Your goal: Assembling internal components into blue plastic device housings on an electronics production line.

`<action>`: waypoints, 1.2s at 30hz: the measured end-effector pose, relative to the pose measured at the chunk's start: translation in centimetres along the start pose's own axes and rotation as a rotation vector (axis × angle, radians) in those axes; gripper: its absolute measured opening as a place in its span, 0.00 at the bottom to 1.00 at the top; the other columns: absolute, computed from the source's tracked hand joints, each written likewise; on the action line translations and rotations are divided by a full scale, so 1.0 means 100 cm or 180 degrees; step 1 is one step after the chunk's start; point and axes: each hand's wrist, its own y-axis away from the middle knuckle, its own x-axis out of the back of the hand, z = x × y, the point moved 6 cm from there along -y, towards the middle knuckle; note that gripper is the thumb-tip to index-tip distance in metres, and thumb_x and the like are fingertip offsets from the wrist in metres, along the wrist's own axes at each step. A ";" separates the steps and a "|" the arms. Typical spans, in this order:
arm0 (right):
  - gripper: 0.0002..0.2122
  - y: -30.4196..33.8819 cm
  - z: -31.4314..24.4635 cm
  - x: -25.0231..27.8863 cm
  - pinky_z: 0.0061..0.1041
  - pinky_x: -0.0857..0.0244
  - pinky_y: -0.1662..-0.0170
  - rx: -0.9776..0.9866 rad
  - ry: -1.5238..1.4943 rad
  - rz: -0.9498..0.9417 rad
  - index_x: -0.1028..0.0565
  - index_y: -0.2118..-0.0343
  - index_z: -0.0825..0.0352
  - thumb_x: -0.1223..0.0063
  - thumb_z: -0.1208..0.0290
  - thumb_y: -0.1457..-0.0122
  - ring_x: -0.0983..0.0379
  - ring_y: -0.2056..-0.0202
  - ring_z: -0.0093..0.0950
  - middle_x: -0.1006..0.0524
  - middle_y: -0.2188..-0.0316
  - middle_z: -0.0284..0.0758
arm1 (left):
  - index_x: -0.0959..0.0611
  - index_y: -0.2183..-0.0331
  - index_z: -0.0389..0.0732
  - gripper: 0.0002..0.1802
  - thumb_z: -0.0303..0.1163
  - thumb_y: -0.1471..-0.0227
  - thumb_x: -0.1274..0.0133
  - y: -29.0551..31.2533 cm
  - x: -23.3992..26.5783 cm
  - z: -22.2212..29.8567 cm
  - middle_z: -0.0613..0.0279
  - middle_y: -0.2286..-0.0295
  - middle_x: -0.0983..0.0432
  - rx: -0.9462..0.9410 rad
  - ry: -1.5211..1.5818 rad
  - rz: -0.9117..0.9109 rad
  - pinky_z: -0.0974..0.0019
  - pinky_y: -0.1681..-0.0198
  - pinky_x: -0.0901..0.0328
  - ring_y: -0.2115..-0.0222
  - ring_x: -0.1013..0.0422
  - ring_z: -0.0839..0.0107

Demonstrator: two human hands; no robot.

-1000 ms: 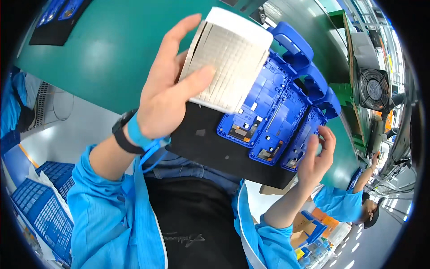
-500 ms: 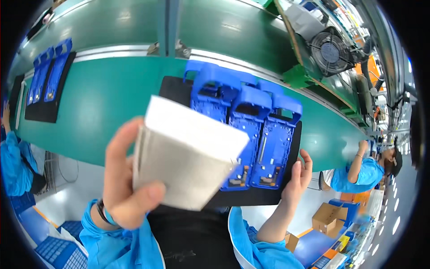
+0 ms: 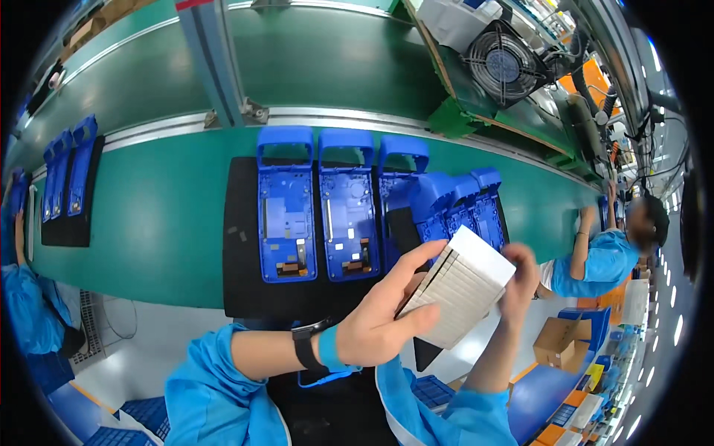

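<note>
My left hand (image 3: pixel 383 320) is closed around a stack of thin grey-white sheets (image 3: pixel 465 293), thumb on its face and fingers behind. The stack is tilted, with a white top edge. Just beyond its right edge is my right hand (image 3: pixel 520 279), blurred, its fingers partly hidden; I cannot tell whether it touches the stack. Blue plastic housings with loop-shaped tops lie on a black mat (image 3: pixel 245 297): one housing (image 3: pixel 286 215) at left, another (image 3: pixel 348 215) beside it. A tighter group of blue housings (image 3: pixel 454 197) sits behind the stack on a second black sheet (image 3: pixel 401 223), partly covered.
More blue housings (image 3: pixel 78 175) lie on a black mat at far left. A metal post (image 3: pixel 212 63) rises behind the green table (image 3: pixel 163 215). A fan (image 3: pixel 502 67) stands at back right. Co-workers in blue are at both sides; a cardboard box (image 3: pixel 558 346) is at lower right.
The stack has moved right in my left hand. My right hand has come up beside it. The tight group of housings has shifted right, uncovering the housings on the mat at left.
</note>
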 end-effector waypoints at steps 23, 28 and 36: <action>0.22 0.072 0.153 0.124 0.38 0.30 0.53 -0.0072 0.3455 0.0872 0.26 0.46 0.67 0.51 0.86 0.47 0.25 0.55 0.46 0.25 0.55 0.46 | 0.43 0.35 0.32 0.36 0.22 0.42 0.49 0.037 0.100 0.089 0.45 0.43 0.34 -0.0975 -0.1525 0.0981 0.59 0.38 0.42 0.43 0.33 0.62; 0.22 0.039 0.216 0.166 0.39 0.31 0.55 -0.0488 0.3833 0.0750 0.27 0.46 0.66 0.49 0.83 0.45 0.26 0.56 0.48 0.27 0.58 0.45 | 0.41 0.36 0.32 0.33 0.24 0.40 0.51 0.067 0.156 0.126 0.46 0.44 0.31 -0.1031 -0.1790 0.1503 0.61 0.39 0.41 0.44 0.33 0.63; 0.24 0.022 0.252 0.200 0.43 0.31 0.49 -0.1625 0.5084 0.0066 0.35 0.39 0.60 0.50 0.78 0.40 0.29 0.50 0.48 0.28 0.49 0.48 | 0.38 0.37 0.32 0.31 0.21 0.40 0.53 0.058 0.169 0.133 0.49 0.43 0.33 -0.1060 -0.2276 0.1397 0.62 0.37 0.43 0.42 0.35 0.64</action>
